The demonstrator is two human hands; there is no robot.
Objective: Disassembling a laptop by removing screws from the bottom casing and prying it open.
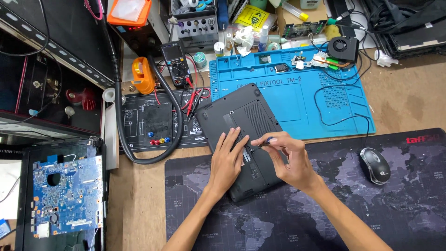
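A small dark grey laptop (241, 116) lies upside down, tilted, across the edge of a blue repair mat (316, 97) and a dark map-printed desk mat (381, 204). My left hand (226, 162) rests flat on the laptop's underside, fingers spread. My right hand (285, 158) pinches a thin screwdriver (265, 141), its tip down on the laptop's base near the middle.
A black mouse (375, 165) sits right of my hands. A multimeter (176, 62), orange tool (142, 75) and black hose (139, 158) lie at the back left. A blue circuit board (67, 195) lies in an opened case at the left. A fan (343, 48) rests at the blue mat's far corner.
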